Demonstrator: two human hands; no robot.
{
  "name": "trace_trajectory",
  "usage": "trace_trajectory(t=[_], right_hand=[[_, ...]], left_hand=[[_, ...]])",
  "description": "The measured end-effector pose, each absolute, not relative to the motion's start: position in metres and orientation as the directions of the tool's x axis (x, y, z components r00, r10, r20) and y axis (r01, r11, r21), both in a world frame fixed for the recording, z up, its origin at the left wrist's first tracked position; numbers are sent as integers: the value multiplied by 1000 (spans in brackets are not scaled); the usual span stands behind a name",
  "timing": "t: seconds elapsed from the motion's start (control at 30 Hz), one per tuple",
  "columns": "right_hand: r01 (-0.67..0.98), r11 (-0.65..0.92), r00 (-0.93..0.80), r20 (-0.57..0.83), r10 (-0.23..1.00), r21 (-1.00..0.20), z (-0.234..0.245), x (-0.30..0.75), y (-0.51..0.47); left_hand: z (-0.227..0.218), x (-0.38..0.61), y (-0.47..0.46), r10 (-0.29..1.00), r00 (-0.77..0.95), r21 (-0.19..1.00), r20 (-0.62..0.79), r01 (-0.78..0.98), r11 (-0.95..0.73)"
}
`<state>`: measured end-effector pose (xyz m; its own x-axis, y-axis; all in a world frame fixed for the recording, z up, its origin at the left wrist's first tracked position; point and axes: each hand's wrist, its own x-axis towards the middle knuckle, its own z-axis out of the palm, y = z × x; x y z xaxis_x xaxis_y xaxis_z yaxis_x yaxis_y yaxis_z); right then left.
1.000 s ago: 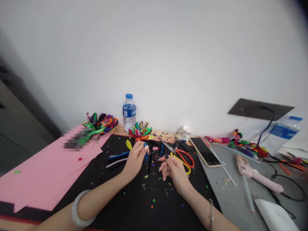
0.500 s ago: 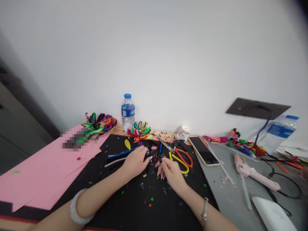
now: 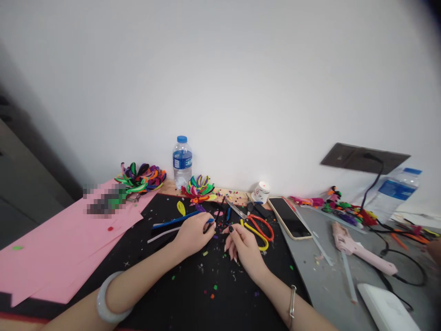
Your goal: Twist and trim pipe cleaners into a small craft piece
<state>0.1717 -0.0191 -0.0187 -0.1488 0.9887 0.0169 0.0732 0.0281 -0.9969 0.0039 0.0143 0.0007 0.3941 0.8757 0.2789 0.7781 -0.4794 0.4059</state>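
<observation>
My left hand is closed, thumb against fingers, on a thin black pipe cleaner that slants up and away from the fingertips. Blue pipe cleaners and a pale lilac one lie just left of that hand. My right hand is curled a short way to the right, thumb and forefinger together; whatever it pinches, if anything, is hidden. Beyond it lie scissors with one red and one yellow handle, blades partly apart. Small coloured scraps dot the black mat.
Pink sheets and a bundle of looped pipe cleaners are at left. A water bottle, a smaller bundle and a paper cup stand along the wall. Rightward lie a phone and a pink glue gun with its cord.
The black pipe cleaner now tilts up to the right from my left fingertips; before, it lay nearly straight by the hand. My left thumb has closed in. The right hand has barely moved.
</observation>
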Motion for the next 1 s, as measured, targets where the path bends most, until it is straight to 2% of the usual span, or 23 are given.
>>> trace_trajectory(t=[0.13, 0.27, 0.4, 0.63, 0.73, 0.83, 0.93, 1.0], right_hand=[[-116, -80, -123, -65, 990, -990, -16, 174, -14], [-207, -59, -40, -52, 998, -977, -12, 179, -9], [-224, -42, -2, -43, 999, -974, -11, 182, -7], [-226, -95, -190, -52, 980, -970, -13, 176, -15], [-107, -32, -151, -15, 988, -994, -11, 179, -14], [188, 107, -86, 92, 992, -976, -6, 188, -10], [531, 259, -104, 241, 965, -807, -2, 194, -7], [635, 309, -122, 303, 945, -708, 0, 196, -6]], left_hand=[[7, 5, 5, 730, 589, 433, 347, 590, -682], [8, 7, -1, 637, 698, 391, 326, 514, -764], [7, 6, 0, 646, 703, 399, 298, 523, -753], [2, 6, 2, 689, 682, 450, 247, 549, -704], [1, 7, 3, 676, 687, 436, 267, 540, -721], [2, 8, 3, 673, 685, 396, 278, 556, -731], [1, 7, 3, 671, 685, 326, 284, 589, -739], [0, 6, 4, 669, 686, 271, 287, 612, -743]])
